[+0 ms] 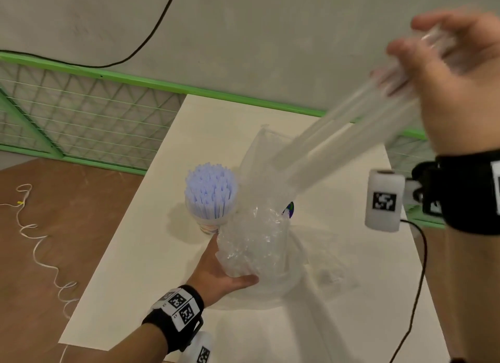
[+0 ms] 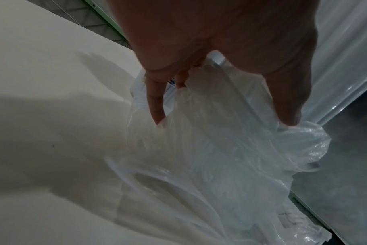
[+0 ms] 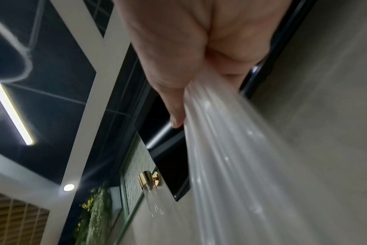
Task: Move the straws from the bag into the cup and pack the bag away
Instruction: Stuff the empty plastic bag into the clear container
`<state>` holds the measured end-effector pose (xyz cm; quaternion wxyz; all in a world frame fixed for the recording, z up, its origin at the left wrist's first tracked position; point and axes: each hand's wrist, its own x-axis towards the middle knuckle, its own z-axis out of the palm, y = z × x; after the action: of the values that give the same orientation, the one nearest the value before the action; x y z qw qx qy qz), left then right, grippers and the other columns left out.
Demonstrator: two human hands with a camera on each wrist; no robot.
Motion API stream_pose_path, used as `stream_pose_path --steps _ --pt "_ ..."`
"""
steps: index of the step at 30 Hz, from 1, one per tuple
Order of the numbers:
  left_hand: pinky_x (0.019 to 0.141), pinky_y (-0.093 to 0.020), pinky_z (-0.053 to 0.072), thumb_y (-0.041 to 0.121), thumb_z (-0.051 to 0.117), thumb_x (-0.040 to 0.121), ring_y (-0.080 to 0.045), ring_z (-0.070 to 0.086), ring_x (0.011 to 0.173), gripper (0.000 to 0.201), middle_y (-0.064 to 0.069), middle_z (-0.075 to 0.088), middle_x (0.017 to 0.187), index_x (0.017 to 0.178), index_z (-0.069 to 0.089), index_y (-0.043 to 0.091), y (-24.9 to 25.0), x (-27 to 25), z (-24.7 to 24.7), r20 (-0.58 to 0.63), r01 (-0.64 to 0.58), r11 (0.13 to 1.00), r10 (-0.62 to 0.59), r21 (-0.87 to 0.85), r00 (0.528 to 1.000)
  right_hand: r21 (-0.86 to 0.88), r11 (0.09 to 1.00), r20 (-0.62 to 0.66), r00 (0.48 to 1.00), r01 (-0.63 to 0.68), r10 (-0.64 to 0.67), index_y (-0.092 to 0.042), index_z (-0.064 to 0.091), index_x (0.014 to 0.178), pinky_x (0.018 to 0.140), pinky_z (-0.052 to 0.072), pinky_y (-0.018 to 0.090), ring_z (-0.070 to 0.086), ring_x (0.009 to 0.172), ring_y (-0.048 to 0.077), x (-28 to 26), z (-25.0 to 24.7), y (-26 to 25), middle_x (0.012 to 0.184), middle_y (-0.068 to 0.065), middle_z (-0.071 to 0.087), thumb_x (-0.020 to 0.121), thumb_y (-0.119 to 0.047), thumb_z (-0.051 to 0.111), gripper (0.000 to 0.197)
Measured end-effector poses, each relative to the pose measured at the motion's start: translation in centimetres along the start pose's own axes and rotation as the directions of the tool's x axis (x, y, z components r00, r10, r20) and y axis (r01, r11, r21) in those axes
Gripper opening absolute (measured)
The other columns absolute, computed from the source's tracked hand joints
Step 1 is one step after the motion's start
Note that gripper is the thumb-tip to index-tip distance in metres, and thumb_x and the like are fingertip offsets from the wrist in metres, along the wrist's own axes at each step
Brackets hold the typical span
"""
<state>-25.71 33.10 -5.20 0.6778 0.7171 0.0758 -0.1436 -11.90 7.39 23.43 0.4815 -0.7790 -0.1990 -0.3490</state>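
Note:
A clear cup [image 1: 210,225] stands mid-table, packed with upright pale blue straws [image 1: 208,192]. Just right of it, my left hand [image 1: 228,265] grips the crumpled lower part of the clear plastic bag [image 1: 257,249], whose mouth stands open upward. The left wrist view shows the left hand [image 2: 222,116] with fingers and thumb curled round the bag [image 2: 220,157]. My right hand [image 1: 422,46] is raised high at the upper right, gripping a blurred bundle of clear straws [image 1: 338,140] that slants down toward the bag's mouth. In the right wrist view the right hand [image 3: 205,96] clasps the bundle [image 3: 230,157].
The white table [image 1: 140,254] has a green mesh fence [image 1: 89,111] behind it. A black cable [image 1: 422,268] trails over the table's right side. A white cord [image 1: 40,240] lies on the brown floor at the left. A small coloured label [image 1: 289,209] shows behind the bag.

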Motion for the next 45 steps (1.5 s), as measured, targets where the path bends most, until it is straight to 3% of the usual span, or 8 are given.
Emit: stream_pose_path --steps 4,11,17,23,31,35,40,45 --pt "0.085 -0.010 0.049 0.023 0.097 0.052 -0.003 0.065 0.107 0.089 0.005 0.070 0.114 0.128 0.053 0.012 0.4 -0.1 0.0 0.021 -0.013 1.000 0.013 0.027 1.000 -0.002 0.999 0.009 0.999 -0.036 0.036 -0.012 0.069 0.101 0.070 0.053 0.028 0.060 0.073 0.010 2.7 4.3 3.8 0.087 -0.002 0.066 0.086 -0.023 0.074 0.019" --pt "0.086 -0.004 0.044 0.018 0.096 0.055 0.004 0.061 0.110 0.092 0.010 0.066 0.120 0.132 0.046 0.022 0.9 -0.4 0.2 0.010 -0.019 1.000 0.019 0.001 1.000 -0.168 0.964 0.407 0.876 -0.208 0.260 -0.030 0.068 0.099 0.084 0.048 0.025 0.063 0.091 0.010 -2.0 12.4 13.0 0.098 -0.008 0.069 0.088 -0.032 0.069 0.012" --pt "0.089 -0.005 0.043 0.022 0.096 0.056 0.004 0.058 0.115 0.094 0.022 0.063 0.121 0.133 0.043 0.030 1.0 -0.6 0.1 0.019 -0.029 1.000 0.029 0.003 0.999 -0.369 0.905 0.811 0.549 0.211 0.203 -0.018 0.037 0.149 0.118 0.016 0.035 0.021 0.147 0.025 -4.6 14.2 15.3 0.162 0.002 0.019 0.102 -0.033 0.046 0.050" --pt "0.090 -0.007 0.044 0.016 0.095 0.057 0.001 0.059 0.115 0.093 0.018 0.063 0.122 0.134 0.044 0.027 1.0 -0.6 0.1 0.015 -0.039 0.999 0.039 -0.004 0.999 -0.440 0.827 0.871 0.391 0.351 0.298 -0.028 0.010 0.155 0.110 0.035 0.048 0.028 0.144 0.023 -5.0 14.8 14.6 0.163 -0.007 0.012 0.096 -0.053 0.049 0.076" --pt "0.084 -0.005 0.045 0.008 0.094 0.058 0.005 0.060 0.110 0.090 0.015 0.065 0.118 0.132 0.045 0.024 1.3 -0.7 0.1 0.014 -0.016 1.000 0.017 -0.018 1.000 -0.396 0.882 0.858 0.444 0.256 0.256 -0.026 0.016 0.155 0.115 0.024 0.035 0.023 0.146 0.020 -4.4 14.7 14.6 0.162 -0.002 0.018 0.098 -0.031 0.056 0.070" --pt "0.088 -0.008 0.045 0.016 0.095 0.057 0.001 0.059 0.115 0.093 0.016 0.064 0.122 0.134 0.044 0.027 1.2 -0.8 0.1 0.025 -0.030 1.000 0.031 -0.004 0.999 -0.417 0.873 0.871 0.384 0.253 0.305 -0.026 0.009 0.156 0.118 0.024 0.042 0.025 0.146 0.024 -4.7 14.6 15.1 0.163 -0.001 0.016 0.093 -0.053 0.051 0.081" --pt "0.089 -0.006 0.044 0.019 0.095 0.057 0.003 0.058 0.115 0.094 0.019 0.062 0.123 0.135 0.043 0.028 1.2 -0.9 0.1 0.021 -0.038 0.999 0.038 0.007 0.999 -0.456 0.878 0.753 0.590 0.147 0.292 -0.029 0.046 0.141 0.107 0.037 0.037 0.045 0.133 0.021 -5.0 15.7 14.7 0.147 -0.004 0.048 0.098 -0.048 0.048 0.047" --pt "0.091 -0.010 0.045 0.018 0.095 0.058 0.002 0.057 0.117 0.094 0.017 0.062 0.124 0.134 0.043 0.028 1.0 -0.8 0.2 0.014 -0.036 0.999 0.037 -0.010 0.999 -0.412 0.909 0.705 0.655 0.066 0.272 -0.024 0.050 0.140 0.104 0.038 0.035 0.050 0.128 0.028 -4.7 15.5 15.1 0.140 0.002 0.056 0.101 -0.026 0.049 0.039"
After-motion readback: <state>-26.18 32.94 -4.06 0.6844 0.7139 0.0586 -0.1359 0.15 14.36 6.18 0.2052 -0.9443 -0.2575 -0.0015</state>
